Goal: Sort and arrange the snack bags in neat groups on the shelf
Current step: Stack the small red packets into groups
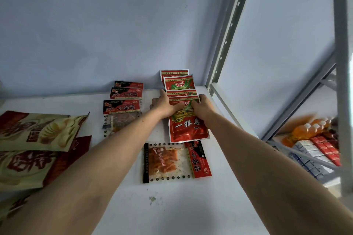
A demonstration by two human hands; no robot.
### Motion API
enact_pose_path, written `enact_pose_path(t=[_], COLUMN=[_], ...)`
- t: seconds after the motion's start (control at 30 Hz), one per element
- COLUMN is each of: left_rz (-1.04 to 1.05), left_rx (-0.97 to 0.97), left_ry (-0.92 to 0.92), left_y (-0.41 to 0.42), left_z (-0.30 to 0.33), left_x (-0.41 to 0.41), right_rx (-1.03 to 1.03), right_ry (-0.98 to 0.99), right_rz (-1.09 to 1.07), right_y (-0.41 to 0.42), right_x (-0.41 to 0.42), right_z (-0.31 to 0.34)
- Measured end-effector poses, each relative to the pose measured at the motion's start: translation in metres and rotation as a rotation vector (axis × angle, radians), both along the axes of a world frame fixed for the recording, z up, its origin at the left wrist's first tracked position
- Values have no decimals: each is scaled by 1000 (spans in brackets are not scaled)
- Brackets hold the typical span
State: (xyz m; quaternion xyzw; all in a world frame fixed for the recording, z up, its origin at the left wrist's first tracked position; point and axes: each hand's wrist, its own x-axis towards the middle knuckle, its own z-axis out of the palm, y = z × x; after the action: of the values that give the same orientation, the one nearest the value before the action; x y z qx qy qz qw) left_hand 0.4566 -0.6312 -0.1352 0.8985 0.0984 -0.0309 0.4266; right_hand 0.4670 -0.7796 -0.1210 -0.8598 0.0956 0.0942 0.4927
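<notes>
A column of red-and-green snack bags (179, 83) overlaps toward the back wall of the white shelf (191, 206). The front bag (188, 128) of that column lies flat, and both hands rest on its upper part. My left hand (165, 105) presses its left top corner, my right hand (203, 106) grips its right top edge. To the left, three black-and-red clear bags (122, 109) lie in an overlapping row. One more clear bag (176, 160) with orange strips lies sideways just in front of the red column.
Large beige-and-red chip bags (38, 135) are piled at the shelf's left edge. A grey metal upright (227, 36) stands at the shelf's right back corner. Lower right, another shelf holds orange bottles (307, 129) and small boxes (317, 152).
</notes>
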Motion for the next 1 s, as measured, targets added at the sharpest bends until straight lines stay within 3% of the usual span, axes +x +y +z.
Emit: enact_pose_path(t=[0.2, 0.37, 0.6, 0.77, 1.0], left_rz=[-1, -49, -414, -563, -592], left_rx=[-104, 60, 356, 453, 556], left_ry=[13, -56, -133, -169, -68], left_y=[3, 18, 33, 37, 41], left_z=[14, 28, 15, 15, 24], left_x=[-30, -75, -169, -207, -238], right_rx=[-95, -298, -522, -642, -697], right_ry=[-85, -206, -179, -196, -58], right_rz=[-18, -111, -210, -140, -8], right_y=[-4, -11, -11, -7, 9], right_x=[-20, -66, -167, -214, -241], right_z=[0, 7, -3, -16, -4])
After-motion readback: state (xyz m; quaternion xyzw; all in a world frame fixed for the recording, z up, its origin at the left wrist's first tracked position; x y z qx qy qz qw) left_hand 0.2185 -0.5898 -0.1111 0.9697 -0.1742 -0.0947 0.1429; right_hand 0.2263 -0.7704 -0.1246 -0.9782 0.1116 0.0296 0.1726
